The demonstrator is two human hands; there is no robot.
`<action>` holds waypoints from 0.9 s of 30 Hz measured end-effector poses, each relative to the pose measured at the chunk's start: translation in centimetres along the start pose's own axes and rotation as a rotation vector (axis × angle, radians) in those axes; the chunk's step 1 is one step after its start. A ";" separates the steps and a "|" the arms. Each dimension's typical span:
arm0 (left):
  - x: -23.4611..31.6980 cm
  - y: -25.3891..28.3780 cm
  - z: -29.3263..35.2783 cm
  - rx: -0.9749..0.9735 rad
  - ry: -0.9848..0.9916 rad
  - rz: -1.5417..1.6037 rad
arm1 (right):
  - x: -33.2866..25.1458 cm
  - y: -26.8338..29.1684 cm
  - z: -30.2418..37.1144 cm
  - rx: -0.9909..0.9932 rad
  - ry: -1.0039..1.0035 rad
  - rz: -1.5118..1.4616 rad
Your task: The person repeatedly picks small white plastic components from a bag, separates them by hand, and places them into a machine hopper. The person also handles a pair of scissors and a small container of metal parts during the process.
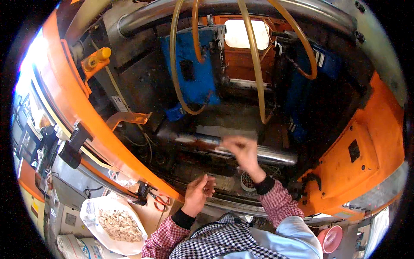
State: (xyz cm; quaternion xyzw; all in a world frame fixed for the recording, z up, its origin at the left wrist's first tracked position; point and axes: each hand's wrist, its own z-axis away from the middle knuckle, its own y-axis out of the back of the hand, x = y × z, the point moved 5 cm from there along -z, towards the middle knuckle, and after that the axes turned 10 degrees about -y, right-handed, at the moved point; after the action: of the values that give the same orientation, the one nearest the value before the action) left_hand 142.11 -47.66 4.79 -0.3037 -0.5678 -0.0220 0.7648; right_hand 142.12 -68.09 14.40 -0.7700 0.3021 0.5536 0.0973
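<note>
My right hand (241,151) reaches into the machine, over a shiny horizontal metal bar (276,155). Motion smears its fingers, so I cannot make out whether they hold anything. Nearer to me, my left hand (197,194) is raised at the machine's front edge, its fingers loosely bent and apart from the thumb, with nothing visible in it. Beyond the hands stand two blue mould blocks, one at left (194,64) and a darker one at right (302,95). A small round container of dark bits (248,181) sits below my right wrist.
Yellowish hoses (254,56) hang in loops before the blocks. An orange door frame (103,134) borders the left, an orange panel (349,159) the right. At lower left are a white bag of pale pieces (120,224) and red-handled scissors (160,202); a pink bowl (331,238) stands lower right.
</note>
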 end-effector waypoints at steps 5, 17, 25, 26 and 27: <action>-0.7 0.2 1.2 -0.045 0.005 -0.083 | -0.7 0.5 -9.3 0.263 0.006 -0.426; -0.1 2.5 2.6 0.071 -0.211 -0.333 | -1.4 0.6 -22.9 0.505 0.099 -0.333; -0.5 2.2 2.5 0.110 -0.026 -0.314 | -0.1 0.7 -29.7 0.572 0.236 -0.139; -0.1 1.6 2.7 0.093 -0.039 -0.371 | -0.6 0.4 -30.1 0.615 0.344 -0.092; 0.3 1.3 2.7 0.074 -0.051 -0.429 | -0.9 0.3 -30.8 0.639 0.373 -0.035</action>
State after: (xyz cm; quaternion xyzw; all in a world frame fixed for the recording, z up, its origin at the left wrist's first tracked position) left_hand 140.33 -45.19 4.92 -0.1479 -0.6388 -0.1555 0.7389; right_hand 166.15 -82.94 26.64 -0.7934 0.4591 0.2796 0.2858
